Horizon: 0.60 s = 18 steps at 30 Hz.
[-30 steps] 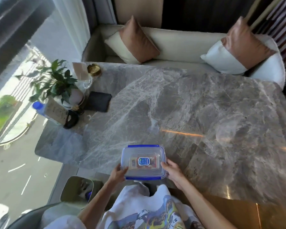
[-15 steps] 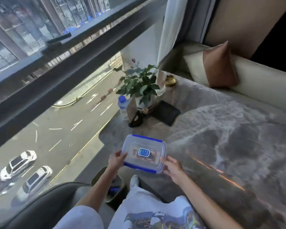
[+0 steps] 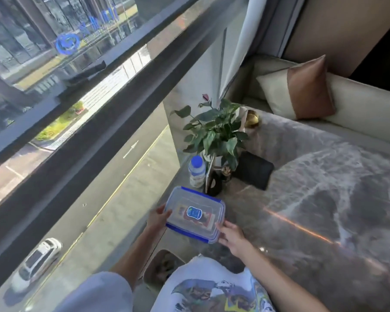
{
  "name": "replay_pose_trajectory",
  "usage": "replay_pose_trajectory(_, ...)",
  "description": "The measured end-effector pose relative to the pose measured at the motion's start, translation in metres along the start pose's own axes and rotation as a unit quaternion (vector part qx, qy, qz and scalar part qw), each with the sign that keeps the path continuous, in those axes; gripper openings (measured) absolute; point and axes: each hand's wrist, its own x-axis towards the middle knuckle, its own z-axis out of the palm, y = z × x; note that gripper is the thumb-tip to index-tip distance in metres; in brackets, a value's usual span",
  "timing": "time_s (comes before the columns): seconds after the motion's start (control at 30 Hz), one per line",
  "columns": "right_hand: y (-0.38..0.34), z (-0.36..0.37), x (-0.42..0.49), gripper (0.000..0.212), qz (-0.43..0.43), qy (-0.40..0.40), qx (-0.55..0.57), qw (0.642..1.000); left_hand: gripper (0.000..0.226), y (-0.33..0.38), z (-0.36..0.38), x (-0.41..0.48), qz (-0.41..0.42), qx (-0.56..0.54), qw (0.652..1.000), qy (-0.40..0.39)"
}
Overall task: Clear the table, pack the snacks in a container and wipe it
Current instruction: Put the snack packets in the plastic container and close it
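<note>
A clear plastic container (image 3: 195, 213) with a blue-rimmed lid and a blue sticker is held at the left end of the grey marble table (image 3: 313, 199). Snack packets show through its lid. My left hand (image 3: 158, 219) grips its left side. My right hand (image 3: 231, 236) grips its near right corner. The container looks tilted and lifted slightly over the table's left corner.
A potted green plant (image 3: 214, 129), a blue-capped bottle (image 3: 196, 171), a black pouch (image 3: 253, 170) and a gold dish (image 3: 252, 118) stand at the table's far left. A bin (image 3: 162, 266) sits below the table edge. A cushioned bench (image 3: 358, 104) runs behind; a large window lies left.
My head has turned left toward the window. Both hands have carried the container leftward, from the near edge to the table's left corner near the bottle.
</note>
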Motion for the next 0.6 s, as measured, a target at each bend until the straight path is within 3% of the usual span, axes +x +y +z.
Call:
replay_pose_trajectory(0.33,0.002,0.012,0.011,0.03,-0.003,0.032,-0.087,0.996,0.028,0.001,-0.004,0.026,0.042,0.145,0.988,-0.022)
replay_pose_trajectory(0.43,0.004,0.013,0.006,0.035,-0.049,0.03,-0.167,0.984,0.046,0.004,0.004,0.022,0.053,0.218,0.974,0.013)
replay_pose_trajectory(0.5,0.01,0.005,0.004,0.069,-0.121,0.025,-0.309,0.943,0.059,0.001,0.007,0.015,0.103,0.269,0.957,0.043)
replay_pose_trajectory(0.53,0.011,0.0,0.002,0.082,-0.17,0.02,-0.386,0.906,0.061,-0.003,0.007,0.012,0.142,0.299,0.942,0.046)
replay_pose_trajectory(0.6,0.016,-0.009,0.001,0.084,-0.281,0.011,-0.533,0.798,0.061,-0.012,0.009,0.007,0.209,0.374,0.903,0.02)
